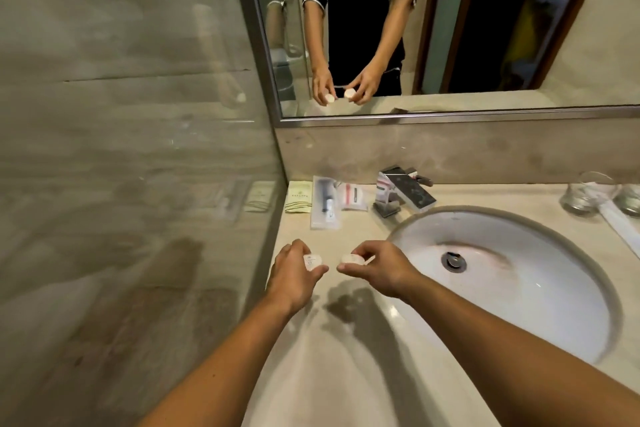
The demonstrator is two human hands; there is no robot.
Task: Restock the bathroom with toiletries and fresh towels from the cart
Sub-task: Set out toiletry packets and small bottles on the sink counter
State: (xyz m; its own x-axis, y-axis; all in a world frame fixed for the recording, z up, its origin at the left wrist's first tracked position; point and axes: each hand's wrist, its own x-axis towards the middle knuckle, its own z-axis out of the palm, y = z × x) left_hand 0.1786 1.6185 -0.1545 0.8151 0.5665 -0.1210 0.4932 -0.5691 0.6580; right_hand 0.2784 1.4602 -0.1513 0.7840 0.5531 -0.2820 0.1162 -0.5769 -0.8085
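Two small round white wrapped soaps, one per hand, both over the left part of the bench (pixel 332 350). Your left hand (pixel 294 276) pinches the left soap (pixel 311 261): thumb under it toward the middle, fingers (pixel 298 246) curled over the top. Your right hand (pixel 377 270) pinches the right soap (pixel 352 259) between thumb and curled fingers (pixel 360 248). The soaps sit near each other, not touching. Can't tell if either one touches the bench surface; shadows fall just below your hands.

Behind your hands, near the back wall: a pale green sachet (pixel 298 196) at the far left, a clear toothbrush packet (pixel 326 202) just beside it, then a packet with a red item (pixel 354 197) partly under the toothbrush packet's right edge. Chrome faucet (pixel 405 191) stands right of those, spout over the white oval sink (pixel 512 274); drain (pixel 453 261) visible in the basin. Two glass tumblers (pixel 585 199) at the far right of the bench, a white strip lying beside them.

Mirror (pixel 450 28) above reflects your forearms, dark short-sleeved top and both soaps. Glass panel (pixel 138 114) on the left meets the bench edge.
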